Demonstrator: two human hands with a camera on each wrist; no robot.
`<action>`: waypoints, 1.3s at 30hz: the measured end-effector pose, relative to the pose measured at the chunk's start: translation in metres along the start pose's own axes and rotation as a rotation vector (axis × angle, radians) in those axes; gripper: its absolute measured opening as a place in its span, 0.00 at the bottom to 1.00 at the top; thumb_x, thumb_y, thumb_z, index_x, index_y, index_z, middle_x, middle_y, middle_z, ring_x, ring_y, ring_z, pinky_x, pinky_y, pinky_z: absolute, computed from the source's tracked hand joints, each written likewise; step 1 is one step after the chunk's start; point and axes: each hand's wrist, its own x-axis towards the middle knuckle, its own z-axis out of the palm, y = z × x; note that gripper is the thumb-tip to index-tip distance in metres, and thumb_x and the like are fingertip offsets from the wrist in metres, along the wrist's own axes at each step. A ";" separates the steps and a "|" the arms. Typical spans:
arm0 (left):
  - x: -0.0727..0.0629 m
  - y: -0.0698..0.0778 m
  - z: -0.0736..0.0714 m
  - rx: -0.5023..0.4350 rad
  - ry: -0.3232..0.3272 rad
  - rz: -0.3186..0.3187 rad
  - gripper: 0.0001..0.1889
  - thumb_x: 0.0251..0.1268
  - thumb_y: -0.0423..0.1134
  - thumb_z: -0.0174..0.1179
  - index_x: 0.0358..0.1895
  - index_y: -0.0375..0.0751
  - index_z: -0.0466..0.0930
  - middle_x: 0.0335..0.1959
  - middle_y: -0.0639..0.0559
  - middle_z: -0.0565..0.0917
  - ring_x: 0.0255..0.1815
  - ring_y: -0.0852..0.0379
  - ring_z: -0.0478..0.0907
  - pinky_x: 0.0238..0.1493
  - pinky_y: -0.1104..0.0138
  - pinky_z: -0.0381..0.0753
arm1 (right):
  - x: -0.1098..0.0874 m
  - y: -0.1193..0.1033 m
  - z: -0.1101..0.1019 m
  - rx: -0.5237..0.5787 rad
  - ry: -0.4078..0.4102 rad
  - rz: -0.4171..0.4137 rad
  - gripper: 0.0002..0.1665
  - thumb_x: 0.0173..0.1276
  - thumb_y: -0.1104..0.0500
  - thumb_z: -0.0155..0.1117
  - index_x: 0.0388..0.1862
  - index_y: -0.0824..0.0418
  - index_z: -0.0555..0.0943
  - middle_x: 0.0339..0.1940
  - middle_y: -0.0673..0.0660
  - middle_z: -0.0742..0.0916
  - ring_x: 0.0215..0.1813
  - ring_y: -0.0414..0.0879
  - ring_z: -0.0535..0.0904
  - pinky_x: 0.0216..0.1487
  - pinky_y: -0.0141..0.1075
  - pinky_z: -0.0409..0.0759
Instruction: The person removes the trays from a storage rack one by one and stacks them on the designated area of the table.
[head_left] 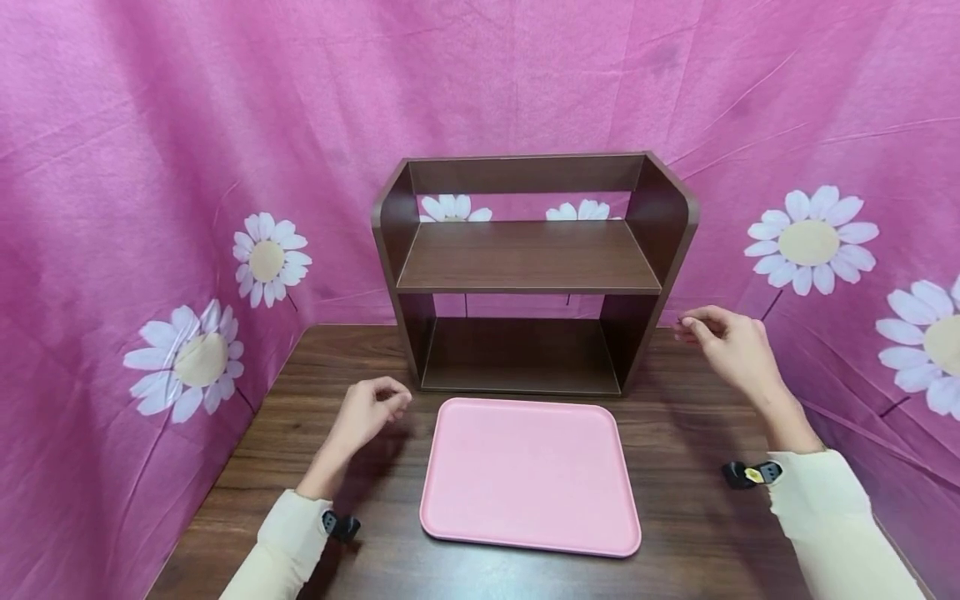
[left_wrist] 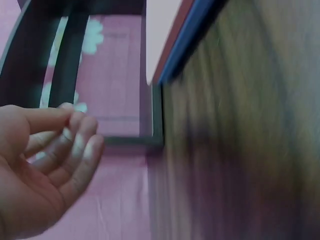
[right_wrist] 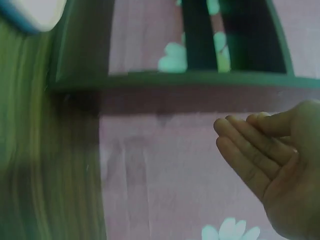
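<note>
A pink rectangular tray (head_left: 528, 477) lies flat on the wooden table. Just behind it stands a dark brown two-tier shelf (head_left: 528, 257) with bare boards. My left hand (head_left: 369, 412) hovers by the tray's back left corner, fingers loosely bent and holding nothing. The left wrist view shows the same hand (left_wrist: 52, 172) with thumb near the fingertips. Off the shelf's right side, my right hand (head_left: 733, 346) is raised higher. In the right wrist view that hand (right_wrist: 272, 160) has its fingers loosely bent, with nothing between them and the thumb.
The brown wood-grain table (head_left: 697, 517) extends around the tray and shelf. Behind it hangs a pink cloth (head_left: 525, 75) printed with white daisies, folding forward on both sides. Each wrist wears a small black camera (head_left: 750, 475).
</note>
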 end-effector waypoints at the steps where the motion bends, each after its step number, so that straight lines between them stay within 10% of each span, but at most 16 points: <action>1: 0.003 -0.002 -0.004 0.024 0.023 0.038 0.03 0.71 0.32 0.69 0.40 0.35 0.90 0.26 0.44 0.90 0.29 0.48 0.88 0.32 0.71 0.85 | -0.002 0.004 -0.001 -0.040 -0.007 -0.016 0.11 0.80 0.62 0.62 0.50 0.65 0.89 0.40 0.68 0.93 0.36 0.38 0.89 0.40 0.29 0.81; 6: 0.016 -0.013 -0.018 0.177 0.153 0.255 0.09 0.73 0.33 0.67 0.50 0.35 0.91 0.38 0.46 0.92 0.40 0.52 0.88 0.43 0.62 0.87 | -0.013 0.026 -0.006 -0.174 -0.090 -0.080 0.20 0.82 0.58 0.61 0.66 0.65 0.81 0.62 0.74 0.86 0.60 0.74 0.83 0.56 0.69 0.76; 14: 0.025 -0.033 -0.029 0.456 0.238 0.490 0.26 0.76 0.37 0.64 0.74 0.38 0.76 0.70 0.37 0.80 0.76 0.34 0.70 0.80 0.39 0.64 | -0.025 0.057 -0.005 -0.192 -0.310 -0.097 0.53 0.79 0.45 0.65 0.86 0.72 0.51 0.83 0.83 0.54 0.88 0.74 0.37 0.85 0.69 0.28; 23: 0.027 -0.052 -0.035 0.682 0.112 0.327 0.44 0.76 0.59 0.59 0.87 0.44 0.53 0.89 0.42 0.52 0.90 0.36 0.41 0.82 0.28 0.26 | -0.040 0.073 0.000 -0.323 -0.360 -0.032 0.65 0.76 0.34 0.63 0.89 0.63 0.36 0.87 0.77 0.43 0.88 0.72 0.26 0.80 0.71 0.16; 29: 0.025 -0.058 -0.038 0.740 0.003 0.188 0.51 0.74 0.71 0.54 0.89 0.53 0.42 0.91 0.50 0.34 0.91 0.38 0.31 0.78 0.25 0.21 | -0.049 0.077 0.002 -0.352 -0.403 -0.001 0.64 0.76 0.32 0.60 0.89 0.62 0.37 0.86 0.78 0.43 0.87 0.74 0.26 0.79 0.72 0.14; 39: 0.025 -0.060 -0.038 0.742 -0.057 0.143 0.52 0.73 0.73 0.53 0.89 0.54 0.39 0.91 0.49 0.33 0.91 0.40 0.27 0.77 0.26 0.16 | -0.052 0.079 0.007 -0.358 -0.431 0.026 0.63 0.78 0.31 0.57 0.89 0.62 0.36 0.86 0.78 0.42 0.87 0.74 0.26 0.78 0.74 0.15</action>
